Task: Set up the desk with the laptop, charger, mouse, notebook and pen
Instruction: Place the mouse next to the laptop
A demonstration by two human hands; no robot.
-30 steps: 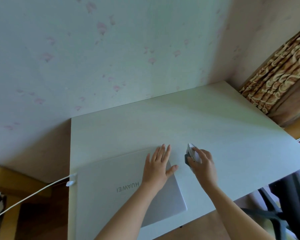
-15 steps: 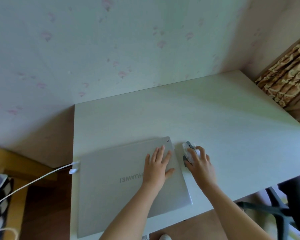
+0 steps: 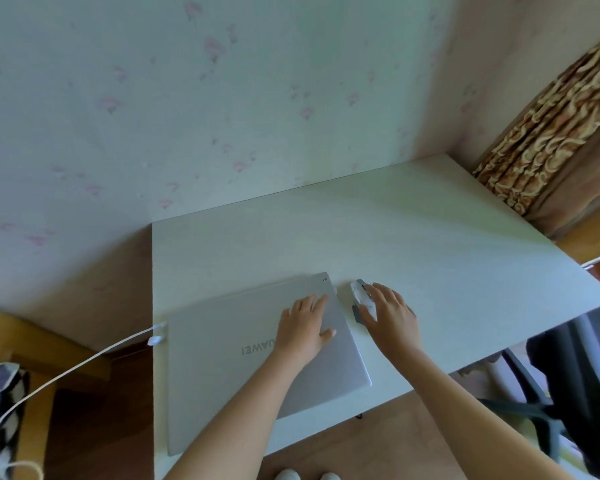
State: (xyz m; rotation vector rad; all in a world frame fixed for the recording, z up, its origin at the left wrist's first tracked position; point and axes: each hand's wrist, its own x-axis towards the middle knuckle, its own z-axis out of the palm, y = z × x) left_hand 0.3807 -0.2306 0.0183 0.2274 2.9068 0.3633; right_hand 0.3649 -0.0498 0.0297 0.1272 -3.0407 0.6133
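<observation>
Head cam: my closed silver laptop point(image 3: 243, 344) lies flat at lower centre of the smooth white desk point(image 3: 413, 237), left hand point(image 3: 303, 327) spread on its lid, right hand point(image 3: 387, 313) cupped over the glossy white-grey mouse point(image 3: 361, 294) just beside it, charger cable point(image 3: 94, 355) plugged in lower left.

Closed silver Huawei laptop point(image 3: 243, 362) flat on white desk point(image 3: 413, 244), lid down. Left hand point(image 3: 305, 327) spread flat on lid near right edge. Right hand point(image 3: 390, 315) draped over white-and-grey mouse point(image 3: 359, 295) just beside laptop. White charger cable point(image 3: 84, 362) plugged in at left edge, trailing off desk.
</observation>
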